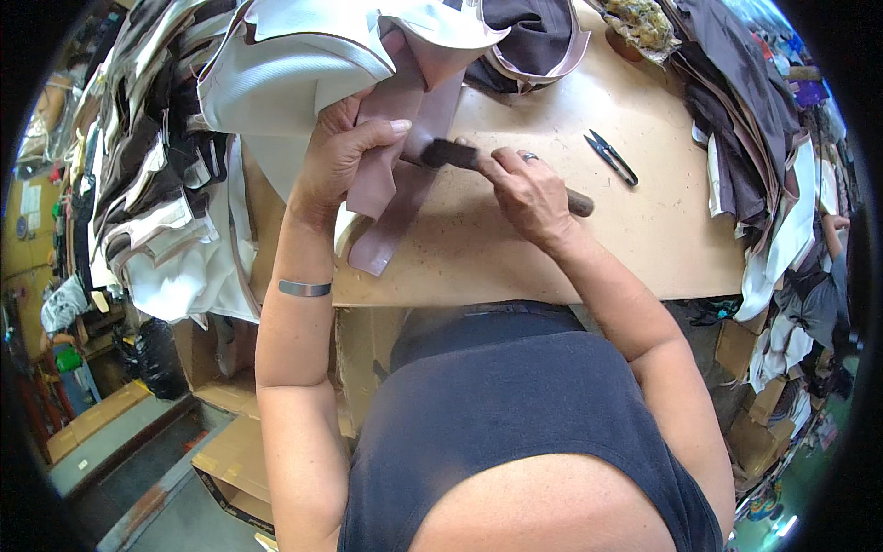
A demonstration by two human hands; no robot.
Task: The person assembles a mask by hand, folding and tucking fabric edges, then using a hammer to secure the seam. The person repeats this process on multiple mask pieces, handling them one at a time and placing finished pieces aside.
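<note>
My left hand [342,152] is closed on a piece of mauve, leather-like material [377,175], its thumb pressing on top. That piece hangs from a curved white textured panel [299,78] above the hand. A second mauve strip [391,235] slants beneath it, down to the table's near part. My right hand [533,193] is wrapped round a short wooden-handled tool with a blunt dark head [451,154]. The head is beside the mauve strips; blur hides whether it is a hammer or a brush. The handle's butt sticks out right of my palm.
Black thread snips [612,158] lie on the tan tabletop [662,248], right of my right hand. Heaped white and dark cut pieces [156,175] stand at the left, and dark pieces [736,120] at the right. A curved dark panel [524,41] lies at the back. Cardboard boxes [235,460] are below.
</note>
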